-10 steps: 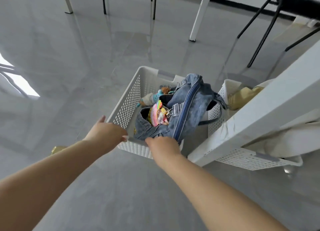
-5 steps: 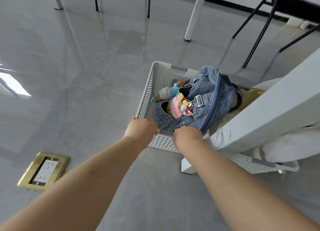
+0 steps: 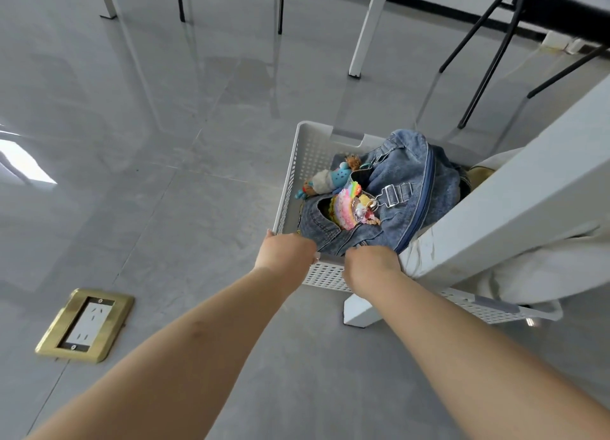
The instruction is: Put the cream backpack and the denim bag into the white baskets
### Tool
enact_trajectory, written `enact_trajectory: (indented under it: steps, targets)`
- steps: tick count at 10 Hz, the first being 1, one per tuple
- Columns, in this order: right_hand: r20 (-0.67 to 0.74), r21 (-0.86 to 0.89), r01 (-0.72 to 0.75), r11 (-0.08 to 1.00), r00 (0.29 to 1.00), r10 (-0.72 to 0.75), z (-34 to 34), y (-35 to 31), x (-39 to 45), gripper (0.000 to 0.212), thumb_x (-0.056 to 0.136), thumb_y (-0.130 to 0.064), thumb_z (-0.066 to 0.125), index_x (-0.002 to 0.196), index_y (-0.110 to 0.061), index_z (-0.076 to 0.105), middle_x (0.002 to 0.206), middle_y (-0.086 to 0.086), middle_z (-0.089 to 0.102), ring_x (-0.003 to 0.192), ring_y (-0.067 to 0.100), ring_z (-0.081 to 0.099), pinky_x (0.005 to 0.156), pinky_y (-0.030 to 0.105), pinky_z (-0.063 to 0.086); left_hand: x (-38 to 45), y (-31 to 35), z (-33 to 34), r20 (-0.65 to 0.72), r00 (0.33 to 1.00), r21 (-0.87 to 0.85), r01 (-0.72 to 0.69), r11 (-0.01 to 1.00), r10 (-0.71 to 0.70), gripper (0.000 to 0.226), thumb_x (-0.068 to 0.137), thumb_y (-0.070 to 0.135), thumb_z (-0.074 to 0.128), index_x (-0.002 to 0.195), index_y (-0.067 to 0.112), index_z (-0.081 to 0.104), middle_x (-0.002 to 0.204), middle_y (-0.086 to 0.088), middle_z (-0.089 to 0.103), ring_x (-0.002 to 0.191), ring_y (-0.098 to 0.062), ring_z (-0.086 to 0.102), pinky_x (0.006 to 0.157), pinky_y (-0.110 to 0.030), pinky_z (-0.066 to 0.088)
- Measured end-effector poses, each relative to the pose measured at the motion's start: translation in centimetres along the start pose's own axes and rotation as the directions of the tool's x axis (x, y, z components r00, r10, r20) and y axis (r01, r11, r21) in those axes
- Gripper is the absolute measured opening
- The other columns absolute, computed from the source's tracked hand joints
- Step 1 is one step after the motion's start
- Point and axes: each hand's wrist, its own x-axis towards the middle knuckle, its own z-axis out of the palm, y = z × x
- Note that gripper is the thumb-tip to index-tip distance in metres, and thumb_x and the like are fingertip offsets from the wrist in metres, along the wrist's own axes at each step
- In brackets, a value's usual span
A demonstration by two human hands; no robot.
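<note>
There is one view only, from the person's head. It looks forward and steeply down on the glossy grey tiled floor (image 3: 165, 208), close above both outstretched forearms, which enter from 6 o'clock.

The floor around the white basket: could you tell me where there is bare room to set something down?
Open grey floor lies left of the white basket, up to the brass floor socket, and beyond it toward the table legs. The right is crowded: a white table leg and a second basket. The denim bag fills the basket.

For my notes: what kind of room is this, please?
Probably an office or classroom, not a home: polished grey tile floor, a brass floor socket, and white table legs beside thin black chair legs.
</note>
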Motion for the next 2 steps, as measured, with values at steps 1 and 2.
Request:
enact_trajectory:
  steps: [1,2]
  targets:
    - [-0.115,0.147,0.066,0.987,0.992,-0.049,0.1,0.2,-0.8,0.042,0.091,-0.029,0.049,0.129,-0.012,0.042,0.129,0.014,0.052,0.116,0.035,0.053,0.086,0.042,0.047,-1.0,-0.7,0.0,-0.002,0.999,-0.158,-0.034,0.987,0.034,0.035,0.092,0.031,0.055,0.127,0.024,0.055,0.127,-0.002,0.060,0.120,-0.027,0.054,0.111,-0.046,0.030]
    - [-0.164,0.251,0.103,0.962,0.985,-0.062,-2.1,0.8,-2.7,0.053,0.089,-0.035,0.052,0.137,-0.017,0.037,0.134,0.012,0.048,0.119,0.034,0.050,0.087,0.045,0.047,-3.5,-0.9,-2.5,-0.070,0.998,-0.349,-0.019,0.937,-0.006,0.052,0.089,0.033,0.060,0.139,0.029,0.044,0.140,0.000,0.052,0.126,-0.026,0.050,0.104,-0.039,0.036]
